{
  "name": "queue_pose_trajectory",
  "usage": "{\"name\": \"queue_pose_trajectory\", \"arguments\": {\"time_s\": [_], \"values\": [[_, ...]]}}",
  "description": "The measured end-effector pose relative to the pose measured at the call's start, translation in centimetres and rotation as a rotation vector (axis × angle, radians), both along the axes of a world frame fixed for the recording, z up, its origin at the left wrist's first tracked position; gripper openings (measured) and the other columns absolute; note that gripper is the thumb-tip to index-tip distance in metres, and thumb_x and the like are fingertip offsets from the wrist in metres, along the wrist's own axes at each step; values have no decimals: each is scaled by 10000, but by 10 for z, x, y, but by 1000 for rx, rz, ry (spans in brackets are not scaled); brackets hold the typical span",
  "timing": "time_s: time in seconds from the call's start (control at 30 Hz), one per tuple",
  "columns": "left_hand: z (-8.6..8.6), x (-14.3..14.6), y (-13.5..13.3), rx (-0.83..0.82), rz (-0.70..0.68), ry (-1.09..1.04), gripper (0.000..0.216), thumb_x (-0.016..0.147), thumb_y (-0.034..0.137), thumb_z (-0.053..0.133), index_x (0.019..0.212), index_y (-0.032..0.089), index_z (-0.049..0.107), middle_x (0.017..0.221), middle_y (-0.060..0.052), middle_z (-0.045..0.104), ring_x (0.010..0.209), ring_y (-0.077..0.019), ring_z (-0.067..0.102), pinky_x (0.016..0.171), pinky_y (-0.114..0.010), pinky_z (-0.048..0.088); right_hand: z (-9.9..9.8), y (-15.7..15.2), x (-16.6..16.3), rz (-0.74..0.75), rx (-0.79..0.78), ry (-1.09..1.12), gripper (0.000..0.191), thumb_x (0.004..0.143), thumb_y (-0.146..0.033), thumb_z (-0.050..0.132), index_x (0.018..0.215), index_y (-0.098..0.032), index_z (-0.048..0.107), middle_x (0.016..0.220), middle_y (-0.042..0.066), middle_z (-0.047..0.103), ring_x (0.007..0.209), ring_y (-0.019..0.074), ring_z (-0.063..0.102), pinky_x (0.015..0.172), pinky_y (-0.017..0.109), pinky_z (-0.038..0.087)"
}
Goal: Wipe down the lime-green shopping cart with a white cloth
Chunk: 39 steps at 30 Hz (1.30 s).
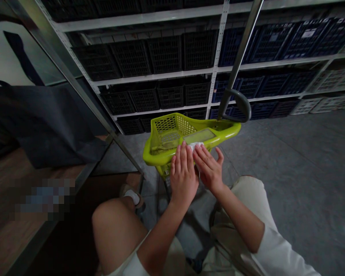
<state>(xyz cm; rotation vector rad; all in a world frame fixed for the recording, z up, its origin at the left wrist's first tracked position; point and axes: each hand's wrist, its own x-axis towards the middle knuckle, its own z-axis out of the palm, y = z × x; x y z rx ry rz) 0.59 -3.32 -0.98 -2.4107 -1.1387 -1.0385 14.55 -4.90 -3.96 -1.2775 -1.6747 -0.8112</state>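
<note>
A yellow-green plastic shopping basket (164,155) with a perforated wall stands in front of my knees. Against its near rim I press a crumpled white cloth (196,145) that looks like a wipe or tissue. My left hand (184,174) is palm down, its fingers straight and close together, with the cloth at its index finger side. The fingers of my right hand (209,168) lie over the cloth from the other side, the little finger raised. Both thumbs are hidden. Between the hands a thin edge of the cloth hangs down.
A metal pole (244,42) with a grey loop handle (241,105) rises from the basket's narrow end. Behind stand white shelves (149,78) of black crates (132,59) and blue crates (271,42). On the left are a table edge (60,199) and a dark bag (57,126).
</note>
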Motion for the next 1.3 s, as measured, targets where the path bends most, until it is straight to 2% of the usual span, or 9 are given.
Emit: {"name": "queue_pose_trajectory", "arguments": {"time_s": [0.2,0.4,0.5,0.63,0.8,0.87,1.03,1.2,1.3], "values": [[2,1,-1,-14,6,22,731,955,238,496,1583,40,178,1613,-193,328,1518,-279,289,1242,-447,249,-9,7,27,-229,182,258,713,862,-43,335,1535,-269,392,1525,87,501,1396,238,494,1234,545,130],[2,1,0,4,18,16,667,947,185,465,1565,48,253,1610,-182,344,1519,-262,290,1236,-427,258,-7,1,5,-6,21,-29,641,932,-93,409,1542,-287,368,1421,63,613,1380,199,511,1240,473,169],[3,0,0,-8,12,30,679,950,211,484,1565,45,250,1610,-183,342,1519,-264,290,1238,-426,252,-9,5,18,-79,91,32,658,925,-63,368,1539,-298,372,1459,60,577,1389,196,500,1249,495,112],[3,1,0,-3,7,30,692,955,230,493,1566,31,236,1607,-192,344,1518,-274,291,1242,-433,238,-10,7,20,-223,150,288,670,909,-75,314,1550,-263,359,1553,97,459,1434,244,438,1235,551,147],[2,1,0,6,9,13,693,951,194,472,1576,46,211,1605,-187,352,1516,-270,295,1245,-441,231,-11,-1,1,12,8,-3,634,939,-94,397,1549,-263,357,1429,70,605,1422,191,455,1245,458,186],[3,0,0,0,5,18,699,952,204,479,1578,48,207,1604,-188,353,1516,-270,297,1246,-444,232,-12,0,10,1,35,-6,635,934,-75,392,1539,-268,376,1426,62,609,1417,182,461,1251,459,155],[4,1,-1,-26,-2,28,704,960,237,487,1576,39,210,1607,-201,339,1521,-277,281,1246,-450,238,-13,6,28,-226,156,314,666,900,-69,315,1535,-256,391,1543,98,475,1431,229,445,1225,533,200],[3,2,0,-27,10,25,702,951,188,463,1582,47,191,1608,-199,334,1519,-274,287,1244,-463,244,-7,0,5,-4,-7,39,592,943,-115,383,1512,-270,422,1444,71,592,1407,194,478,1225,463,242],[3,1,0,-42,5,26,709,950,203,482,1581,48,199,1614,-199,322,1521,-277,281,1243,-455,251,-7,2,17,-31,10,19,582,951,-110,371,1503,-286,433,1439,59,598,1387,184,502,1229,464,220]]}}
